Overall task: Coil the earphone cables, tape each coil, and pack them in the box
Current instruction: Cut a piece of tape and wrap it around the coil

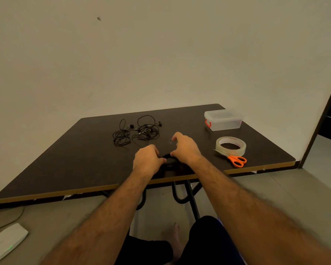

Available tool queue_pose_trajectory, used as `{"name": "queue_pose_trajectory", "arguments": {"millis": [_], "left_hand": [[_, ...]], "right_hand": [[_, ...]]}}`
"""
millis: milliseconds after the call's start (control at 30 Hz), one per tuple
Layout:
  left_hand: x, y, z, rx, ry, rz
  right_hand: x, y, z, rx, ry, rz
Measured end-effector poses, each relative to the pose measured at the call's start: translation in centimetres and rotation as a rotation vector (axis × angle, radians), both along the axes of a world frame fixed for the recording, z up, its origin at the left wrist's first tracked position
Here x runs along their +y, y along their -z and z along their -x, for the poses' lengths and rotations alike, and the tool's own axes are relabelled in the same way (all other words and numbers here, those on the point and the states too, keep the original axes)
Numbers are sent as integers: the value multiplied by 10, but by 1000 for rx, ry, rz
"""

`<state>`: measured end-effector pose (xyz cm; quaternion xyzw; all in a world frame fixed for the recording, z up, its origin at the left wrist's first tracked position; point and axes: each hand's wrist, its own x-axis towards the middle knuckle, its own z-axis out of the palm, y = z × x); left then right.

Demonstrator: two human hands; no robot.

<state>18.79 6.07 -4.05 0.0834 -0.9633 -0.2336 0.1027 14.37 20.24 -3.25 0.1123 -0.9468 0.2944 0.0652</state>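
A black coiled earphone cable (169, 161) lies near the table's front edge, between my hands. My left hand (146, 162) is closed on the coil's left side. My right hand (185, 148) has its thumb on the coil's right rim and its fingers arched above it. A faint clear strip, seemingly a piece of tape (170, 143), stretches from the forefinger down to the thumb. Two tangled black earphones (122, 135) (147, 129) lie further back. A clear plastic box (223, 119) with a red latch, lid on, stands at the back right.
A roll of clear tape (230, 145) lies flat at the right, with orange-handled scissors (235, 160) just in front of it. The dark table (69, 165) stands against a wall. A white device (6, 241) lies on the floor at the left, and my legs are under the table.
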Motion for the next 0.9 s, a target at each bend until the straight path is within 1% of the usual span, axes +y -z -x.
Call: {"name": "queue_pose_trajectory", "arguments": {"millis": [300, 500, 767, 900], "left_hand": [[-1, 5, -2, -29, 2, -47], [-4, 10, -3, 1, 12, -91], [-2, 13, -7, 29, -9, -132], [-1, 13, -8, 23, -5, -130]], "right_hand": [[-8, 3, 2, -64, -213, 4], [-8, 6, 5, -23, -235, -17], [-7, 10, 6, 17, -244, -118], [-7, 4, 7, -26, -279, -158]]}}
